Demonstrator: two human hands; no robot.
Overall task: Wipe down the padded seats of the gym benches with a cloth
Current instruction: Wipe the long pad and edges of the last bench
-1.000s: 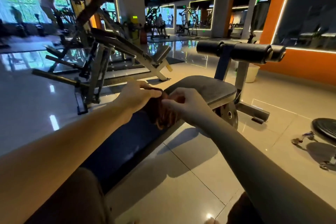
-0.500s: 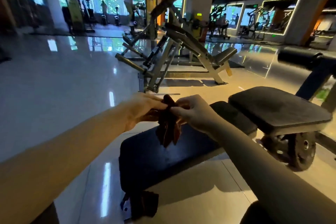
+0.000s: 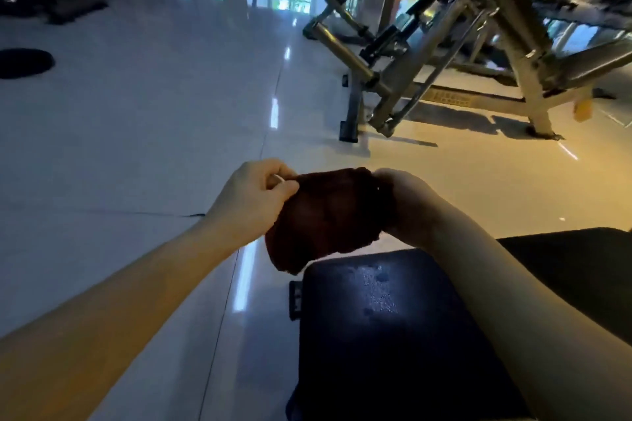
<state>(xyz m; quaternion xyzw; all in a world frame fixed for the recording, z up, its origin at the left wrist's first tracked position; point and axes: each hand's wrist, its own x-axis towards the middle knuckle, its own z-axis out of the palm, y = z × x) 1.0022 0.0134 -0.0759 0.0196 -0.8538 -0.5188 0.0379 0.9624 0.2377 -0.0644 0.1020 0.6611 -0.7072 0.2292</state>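
Both hands (image 3: 260, 195) (image 3: 400, 202) are pinching the cloth (image 3: 328, 215) above the bench (image 3: 376, 335) (seat untouched); should be folding it flat before wiping.

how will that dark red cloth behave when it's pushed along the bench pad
Probably floppy: the cloth hangs in soft folds from the left hand and right hand, which grip its upper corners. Likely light, since finger grips alone carry it. It may bunch rather than slide flat on the bench pad.

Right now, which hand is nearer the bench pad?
Right. The right hand is above the far edge of the bench pad; the left hand is out over the floor. Both hold the cloth.
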